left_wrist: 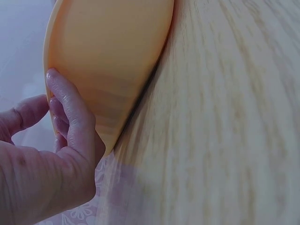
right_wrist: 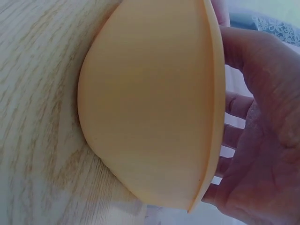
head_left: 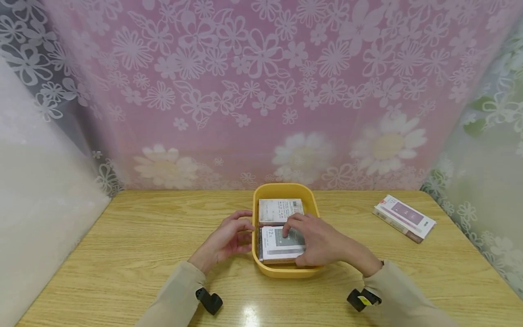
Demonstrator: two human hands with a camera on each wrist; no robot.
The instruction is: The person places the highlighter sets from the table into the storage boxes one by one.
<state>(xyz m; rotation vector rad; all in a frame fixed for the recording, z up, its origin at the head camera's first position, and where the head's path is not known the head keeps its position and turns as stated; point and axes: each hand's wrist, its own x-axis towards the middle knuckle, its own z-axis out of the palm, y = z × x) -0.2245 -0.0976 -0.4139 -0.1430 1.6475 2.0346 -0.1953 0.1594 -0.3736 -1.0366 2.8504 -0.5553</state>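
A yellow plastic bin (head_left: pixel 286 274) stands on the table and holds small thin boxes. Nearest in it lies a white box (head_left: pixel 282 252) with a grey panel and "12" on its face. My right hand (head_left: pixel 320 240) reaches over the bin's right rim and grips this box, thumb by its near right corner and a bent finger over its face. From the right wrist the bin wall (right_wrist: pixel 150 103) hides the box. At the bin's left side, my left hand (head_left: pixel 229 236) touches the outer wall; in the left wrist view its loosely bent fingers (left_wrist: pixel 77 112) lie by the rim.
Behind the gripped box, another white box (head_left: pixel 279 210) with a barcode lies in the bin. A white box with a purple panel (head_left: pixel 404 218) rests at the table's right. A flowered curtain (head_left: pixel 261 91) hangs behind the wooden table (head_left: pixel 163 227).
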